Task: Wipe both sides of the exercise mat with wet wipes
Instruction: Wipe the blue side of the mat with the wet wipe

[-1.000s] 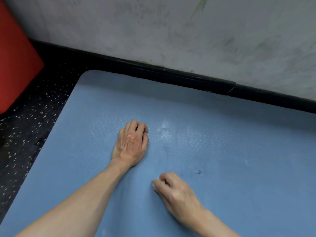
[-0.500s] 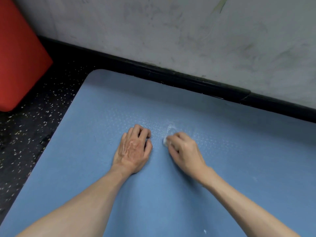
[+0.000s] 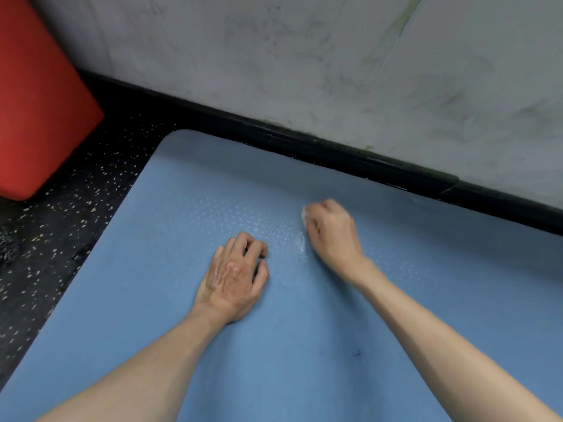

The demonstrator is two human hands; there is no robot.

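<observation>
The exercise mat lies flat on the floor and fills the lower and middle frame. Its far edge runs close along a black skirting board at the foot of a scuffed grey wall, from centre frame down toward the right. Its rounded corner sits at upper centre-left. The left edge slants down to the lower left corner, bordered by dark speckled floor. A red block stands in the upper left, well apart from the mat. Bare mat lies open to the right of the hands and between the forearms, with only a narrow band left between the right hand and the far edge.

The right hand is at centre frame, knuckles up, its grip closed tight around a wet wipe. Only a small white bit of the wipe shows at the fingers' left side, and it is pressed to the mat. A damp sheen marks the mat just below it. The left hand rests palm down just left of the sheen, fingers loosely bent at the tips. Its grip is slack and holds nothing. Both forearms reach in from the bottom edge.
</observation>
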